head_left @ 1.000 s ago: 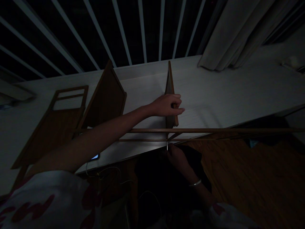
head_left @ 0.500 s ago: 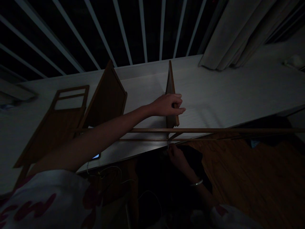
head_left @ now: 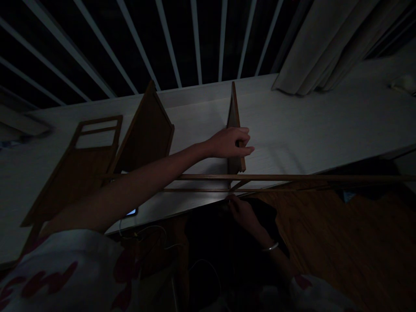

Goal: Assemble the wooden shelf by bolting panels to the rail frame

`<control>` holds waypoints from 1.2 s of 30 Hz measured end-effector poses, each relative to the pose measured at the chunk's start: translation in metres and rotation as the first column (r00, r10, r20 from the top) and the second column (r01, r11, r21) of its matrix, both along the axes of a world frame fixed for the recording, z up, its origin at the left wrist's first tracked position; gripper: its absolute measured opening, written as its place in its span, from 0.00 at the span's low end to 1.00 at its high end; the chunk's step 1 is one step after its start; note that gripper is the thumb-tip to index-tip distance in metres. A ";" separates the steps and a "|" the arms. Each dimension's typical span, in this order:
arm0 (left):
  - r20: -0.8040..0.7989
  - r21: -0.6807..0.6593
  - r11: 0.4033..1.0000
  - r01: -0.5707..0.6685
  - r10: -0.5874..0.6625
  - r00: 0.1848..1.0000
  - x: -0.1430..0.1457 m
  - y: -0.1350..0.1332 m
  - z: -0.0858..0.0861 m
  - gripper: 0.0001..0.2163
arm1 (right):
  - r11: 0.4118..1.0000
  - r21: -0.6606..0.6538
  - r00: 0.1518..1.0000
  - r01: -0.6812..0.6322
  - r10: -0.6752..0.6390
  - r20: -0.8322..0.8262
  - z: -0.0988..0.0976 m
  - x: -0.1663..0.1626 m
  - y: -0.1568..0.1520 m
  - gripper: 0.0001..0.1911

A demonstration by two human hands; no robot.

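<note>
The scene is dim. My left hand (head_left: pixel 230 143) reaches forward and is closed around the top edge of an upright wooden panel (head_left: pixel 233 113) standing on the white table (head_left: pixel 308 125). A long thin wooden rail (head_left: pixel 292 177) runs across in front of that panel. Just below the rail, at the table's near edge, my right hand (head_left: pixel 238 209) is closed in a pinch on something small I cannot make out. A silver bracelet (head_left: pixel 271 247) circles that wrist.
A second wooden panel (head_left: pixel 146 134) leans at an angle to the left. A framed wooden panel (head_left: pixel 78 160) lies flat at the far left. White railing bars (head_left: pixel 195 43) stand behind the table, a curtain (head_left: pixel 312 47) hangs at the right, and wooden floor (head_left: pixel 341 242) is below.
My right hand has risen slightly toward the rail, and the thin bright piece seen above it earlier no longer shows. My left hand keeps its hold on the upright panel.
</note>
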State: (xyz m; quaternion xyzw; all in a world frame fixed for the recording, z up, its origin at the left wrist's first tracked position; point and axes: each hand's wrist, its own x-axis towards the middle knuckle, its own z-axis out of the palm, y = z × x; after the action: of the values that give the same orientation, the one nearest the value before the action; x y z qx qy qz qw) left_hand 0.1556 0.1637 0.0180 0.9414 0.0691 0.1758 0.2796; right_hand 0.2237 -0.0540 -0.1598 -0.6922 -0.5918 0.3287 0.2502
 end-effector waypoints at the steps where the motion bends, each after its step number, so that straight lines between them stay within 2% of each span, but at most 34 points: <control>1: -0.001 -0.004 1.000 0.000 0.000 1.000 0.000 0.000 0.000 0.14 | 1.000 0.021 1.000 -0.017 0.017 -0.005 0.000 0.001 0.000 0.14; 4: -0.006 -0.005 1.000 0.001 -0.001 1.000 0.000 -0.001 0.000 0.14 | 0.998 0.046 0.999 -0.041 0.042 -0.033 -0.002 0.003 0.000 0.14; 9: -0.012 -0.001 1.000 -0.012 0.012 1.000 -0.001 -0.002 0.001 0.14 | 0.993 0.000 0.992 -0.122 0.122 -0.043 -0.001 0.010 0.000 0.15; 12: -0.001 -0.004 1.000 -0.008 0.008 1.000 -0.001 -0.001 0.001 0.13 | 0.977 0.026 0.977 -0.213 0.212 0.037 0.000 0.016 0.002 0.16; 17: 0.003 -0.006 1.000 0.003 -0.003 1.000 -0.001 0.000 0.001 0.14 | 0.942 0.064 0.915 -0.329 0.302 0.266 0.004 0.023 0.006 0.14; 20: 0.004 -0.006 1.000 0.012 -0.012 1.000 -0.001 -0.001 0.001 0.14 | 0.926 0.069 0.878 -0.371 0.326 0.350 0.007 0.024 0.007 0.12; 31: 0.003 0.005 1.000 0.002 -0.002 1.000 -0.001 0.000 0.000 0.14 | 0.902 0.085 0.838 -0.424 0.355 0.414 -0.003 0.023 0.007 0.10; 36: 0.014 0.004 1.000 0.014 -0.014 1.000 -0.001 0.001 0.000 0.14 | 0.892 0.071 0.793 -0.446 0.357 0.494 0.002 0.019 0.006 0.11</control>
State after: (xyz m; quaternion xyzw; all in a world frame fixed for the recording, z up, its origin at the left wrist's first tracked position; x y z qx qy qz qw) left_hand 0.1546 0.1647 0.0179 0.9411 0.0604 0.1805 0.2796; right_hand 0.2428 -0.0483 -0.1579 -0.5823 -0.7958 0.1417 0.0867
